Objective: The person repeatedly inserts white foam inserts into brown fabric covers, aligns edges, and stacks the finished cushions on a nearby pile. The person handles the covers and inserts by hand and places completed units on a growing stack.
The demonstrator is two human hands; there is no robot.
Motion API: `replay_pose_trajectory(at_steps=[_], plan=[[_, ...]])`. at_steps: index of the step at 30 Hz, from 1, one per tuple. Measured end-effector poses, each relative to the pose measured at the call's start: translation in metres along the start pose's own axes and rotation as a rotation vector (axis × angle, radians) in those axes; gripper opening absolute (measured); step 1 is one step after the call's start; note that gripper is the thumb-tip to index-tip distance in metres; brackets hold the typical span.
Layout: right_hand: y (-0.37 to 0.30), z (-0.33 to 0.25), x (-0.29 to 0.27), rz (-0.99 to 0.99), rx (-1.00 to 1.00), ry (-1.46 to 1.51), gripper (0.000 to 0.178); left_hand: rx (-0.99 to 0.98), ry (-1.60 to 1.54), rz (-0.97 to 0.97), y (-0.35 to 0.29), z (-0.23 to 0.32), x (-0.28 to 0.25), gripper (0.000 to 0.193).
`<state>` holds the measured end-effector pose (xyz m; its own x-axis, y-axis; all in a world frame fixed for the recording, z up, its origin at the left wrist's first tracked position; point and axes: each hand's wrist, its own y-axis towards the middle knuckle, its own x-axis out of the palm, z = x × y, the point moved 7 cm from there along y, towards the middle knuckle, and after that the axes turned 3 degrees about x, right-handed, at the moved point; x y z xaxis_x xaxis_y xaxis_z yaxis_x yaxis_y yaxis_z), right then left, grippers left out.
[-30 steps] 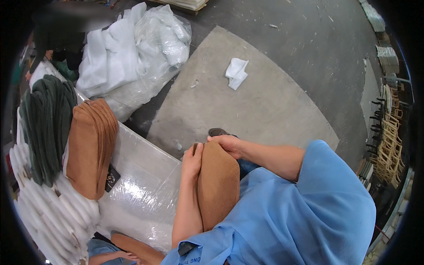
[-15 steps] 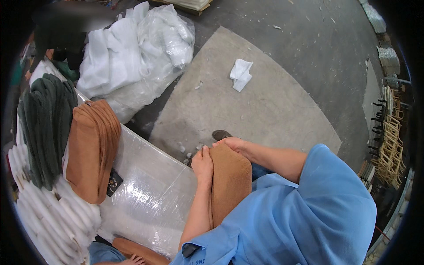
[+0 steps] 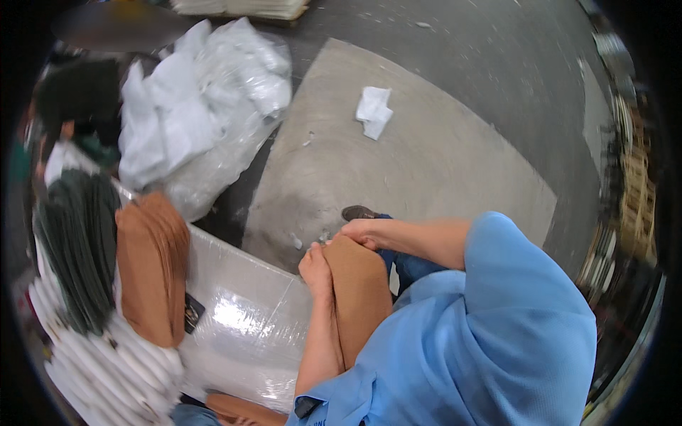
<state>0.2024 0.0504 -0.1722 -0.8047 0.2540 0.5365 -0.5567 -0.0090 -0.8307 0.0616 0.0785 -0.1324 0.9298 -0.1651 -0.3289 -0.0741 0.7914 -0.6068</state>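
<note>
While your left hand (image 3: pixel 316 268) and right hand (image 3: pixel 361 233), fingers closed, are gripping the far end of the elongated brown fabric piece (image 3: pixel 360 298) extending toward your blue-shirted torso (image 3: pixel 483 341), you are best tensioning both edges evenly.

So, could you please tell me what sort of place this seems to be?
Probably a factory or workshop, judging by the stacked brown fabric pieces, plastic-covered work surface and bulky white material in clear plastic.
</note>
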Motion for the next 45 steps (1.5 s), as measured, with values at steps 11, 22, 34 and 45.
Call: replay_pose_trajectory(at_steps=[11, 22, 34, 45], plan=[[-0.102, -0.039, 0.054, -0.272, -0.918, -0.003, 0.048, 0.025, -0.106, -0.079, -0.017, 0.023, -0.003, 0.048], [-0.035, -0.065, 0.052, -0.220, -0.656, -0.256, 0.077, -0.007, 0.031, -0.049, 0.002, -0.013, 0.004, 0.046], [-0.068, -0.048, 0.036, 0.073, -0.783, -0.679, 0.038, 0.137, 0.355, -0.041, -0.033, 0.035, -0.015, 0.038], [-0.071, -0.032, 0.091, 0.014, -0.158, -0.982, 0.029, -0.022, 0.519, 0.060, -0.182, -0.058, -0.153, 0.034]])
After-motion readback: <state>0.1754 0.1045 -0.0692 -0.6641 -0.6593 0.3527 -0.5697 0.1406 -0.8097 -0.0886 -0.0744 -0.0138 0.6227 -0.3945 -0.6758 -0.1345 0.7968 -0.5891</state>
